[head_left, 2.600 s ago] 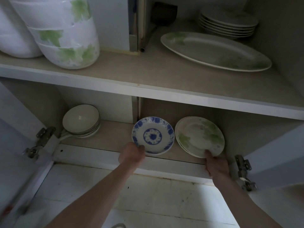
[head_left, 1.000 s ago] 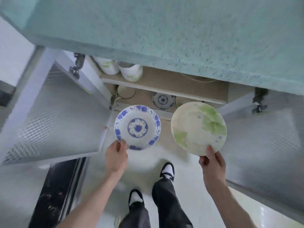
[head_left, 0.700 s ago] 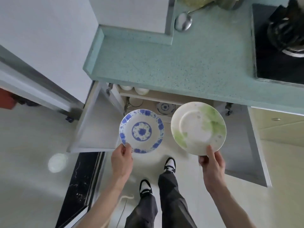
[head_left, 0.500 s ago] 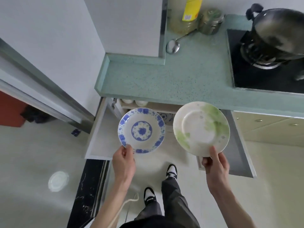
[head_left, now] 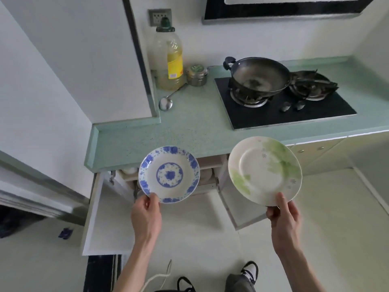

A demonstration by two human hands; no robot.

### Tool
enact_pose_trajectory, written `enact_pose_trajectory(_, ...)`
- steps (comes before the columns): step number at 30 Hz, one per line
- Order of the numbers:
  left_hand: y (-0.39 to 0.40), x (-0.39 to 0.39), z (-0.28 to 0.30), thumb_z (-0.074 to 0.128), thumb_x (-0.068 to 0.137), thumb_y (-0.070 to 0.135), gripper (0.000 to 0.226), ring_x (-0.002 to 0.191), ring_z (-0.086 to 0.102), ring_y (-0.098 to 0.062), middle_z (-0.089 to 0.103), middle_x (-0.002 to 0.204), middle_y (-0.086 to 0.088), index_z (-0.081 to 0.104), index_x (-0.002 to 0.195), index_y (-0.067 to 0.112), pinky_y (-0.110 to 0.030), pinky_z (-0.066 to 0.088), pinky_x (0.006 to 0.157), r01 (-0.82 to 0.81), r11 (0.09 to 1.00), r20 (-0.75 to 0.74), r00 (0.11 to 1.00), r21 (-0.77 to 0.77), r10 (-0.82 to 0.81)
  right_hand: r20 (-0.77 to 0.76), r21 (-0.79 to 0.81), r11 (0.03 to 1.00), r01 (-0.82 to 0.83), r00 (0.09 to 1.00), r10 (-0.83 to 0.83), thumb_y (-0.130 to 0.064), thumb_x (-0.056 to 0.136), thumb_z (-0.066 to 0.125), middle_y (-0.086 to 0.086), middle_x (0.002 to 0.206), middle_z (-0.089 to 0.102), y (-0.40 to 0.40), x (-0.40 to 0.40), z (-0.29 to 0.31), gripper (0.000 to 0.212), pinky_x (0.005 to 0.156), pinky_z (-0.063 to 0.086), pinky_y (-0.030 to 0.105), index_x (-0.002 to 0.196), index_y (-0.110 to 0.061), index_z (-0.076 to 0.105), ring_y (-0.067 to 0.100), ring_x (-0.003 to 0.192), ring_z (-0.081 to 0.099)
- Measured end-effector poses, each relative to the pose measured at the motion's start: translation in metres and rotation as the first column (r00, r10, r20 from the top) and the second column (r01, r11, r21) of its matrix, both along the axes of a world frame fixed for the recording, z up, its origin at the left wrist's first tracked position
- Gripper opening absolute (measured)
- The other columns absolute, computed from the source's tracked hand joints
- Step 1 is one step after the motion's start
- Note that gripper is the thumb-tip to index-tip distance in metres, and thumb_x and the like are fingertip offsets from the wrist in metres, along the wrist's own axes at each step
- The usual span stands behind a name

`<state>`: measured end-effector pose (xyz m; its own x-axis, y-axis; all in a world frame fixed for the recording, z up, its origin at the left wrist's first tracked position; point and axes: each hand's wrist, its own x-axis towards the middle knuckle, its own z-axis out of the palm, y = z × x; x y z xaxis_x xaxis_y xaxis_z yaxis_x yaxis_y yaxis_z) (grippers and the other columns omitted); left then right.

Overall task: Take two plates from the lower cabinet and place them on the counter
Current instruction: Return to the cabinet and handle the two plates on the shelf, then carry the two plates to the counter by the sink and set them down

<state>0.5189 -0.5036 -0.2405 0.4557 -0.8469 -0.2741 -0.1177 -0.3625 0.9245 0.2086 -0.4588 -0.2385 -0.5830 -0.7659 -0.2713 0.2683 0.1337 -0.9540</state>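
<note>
While both plates are held in the air in front of the lower cabinet (head_left: 168,175), neither has yet been set down. The blue-patterned plate (head_left: 169,174) is pinched at its near rim by the left hand (head_left: 146,213), thumb on top and fingers closed beneath. The larger green-leaf plate (head_left: 264,170) is gripped the same way at its near edge by the right hand (head_left: 283,216), and is tilted slightly toward the camera. Both plates are seen against the front edge of the table (head_left: 189,131), short of it rather than over it.

The first half of the task can be judged done: two plates are out, and the cabinet doors (head_left: 105,218) stand open with more crockery visible on the shelves inside. What is left is the placing. A bare stretch of the speckled green surface lies directly ahead, between the corner upstand on the left and the black hob (head_left: 284,110) with its wok (head_left: 260,74) on the right. An oil bottle (head_left: 168,57), a small jar (head_left: 197,75) and a ladle (head_left: 166,102) are kept toward the back wall, well apart from that free area, so room for both plates side by side appears sufficient. Whether the doors are to be closed afterwards is not stated in the task.
</note>
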Motion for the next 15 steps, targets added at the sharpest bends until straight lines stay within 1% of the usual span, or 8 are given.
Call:
enact_pose_trajectory(3, -0.005, -0.036, 0.005, 0.056, 0.100, 0.019, 0.041, 0.052, 0.040, -0.021, 0.045, 0.051, -0.006, 0.048, 0.068, -0.006, -0.038, 0.034, 0.056, 0.070, 0.998, 0.019, 0.997, -0.007, -0.070, 0.007, -0.004, 0.997, 0.076, 0.997, -0.076, -0.025, 0.106, 0.052, 0.002, 0.057, 0.043, 0.010, -0.027, 0.008, 0.036, 0.055, 0.034, 0.022, 0.072, -0.013, 0.049, 0.017, 0.057, 0.036)
enact_pose_trajectory(8, -0.015, -0.114, 0.017, 0.056, 0.099, 0.019, 0.042, 0.050, 0.039, -0.023, 0.046, 0.047, 0.000, 0.048, 0.060, 0.002, -0.038, 0.036, 0.056, 0.180, 0.983, 0.068, 0.982, -0.025, -0.178, -0.005, -0.013, 0.982, 0.186, 0.982, -0.186, -0.023, 0.105, 0.054, 0.000, 0.056, 0.042, 0.026, -0.083, 0.021, 0.036, 0.055, 0.032, 0.024, 0.072, -0.012, 0.046, 0.016, 0.055, 0.035)
enact_pose_trajectory(11, -0.022, -0.167, 0.027, 0.056, 0.097, 0.019, 0.044, 0.049, 0.041, -0.024, 0.049, 0.042, 0.003, 0.048, 0.055, 0.012, -0.039, 0.038, 0.056, 0.239, 0.971, 0.041, 0.970, -0.032, -0.238, 0.001, -0.006, 0.968, 0.250, 0.968, -0.249, -0.021, 0.105, 0.054, -0.003, 0.054, 0.041, 0.037, -0.125, 0.028, 0.037, 0.055, 0.031, 0.024, 0.070, -0.012, 0.045, 0.016, 0.055, 0.034)
enact_pose_trajectory(13, -0.027, -0.202, 0.033, 0.057, 0.099, 0.017, 0.042, 0.050, 0.044, -0.022, 0.053, 0.043, 0.006, 0.052, 0.057, 0.013, -0.038, 0.038, 0.056, 0.266, 0.963, 0.025, 0.964, -0.034, -0.265, 0.002, -0.007, 0.958, 0.286, 0.958, -0.286, -0.022, 0.105, 0.055, -0.002, 0.055, 0.040, 0.044, -0.155, 0.032, 0.037, 0.056, 0.031, 0.025, 0.070, -0.012, 0.045, 0.016, 0.056, 0.033)
enact_pose_trajectory(15, -0.030, -0.238, 0.041, 0.057, 0.099, 0.018, 0.041, 0.051, 0.043, -0.021, 0.052, 0.043, 0.005, 0.053, 0.058, 0.011, -0.037, 0.037, 0.056, 0.304, 0.951, 0.002, 0.953, -0.058, -0.304, 0.004, -0.009, 0.946, 0.324, 0.946, -0.324, -0.023, 0.105, 0.055, -0.001, 0.055, 0.039, 0.051, -0.186, 0.034, 0.037, 0.055, 0.032, 0.023, 0.070, -0.013, 0.045, 0.017, 0.056, 0.033)
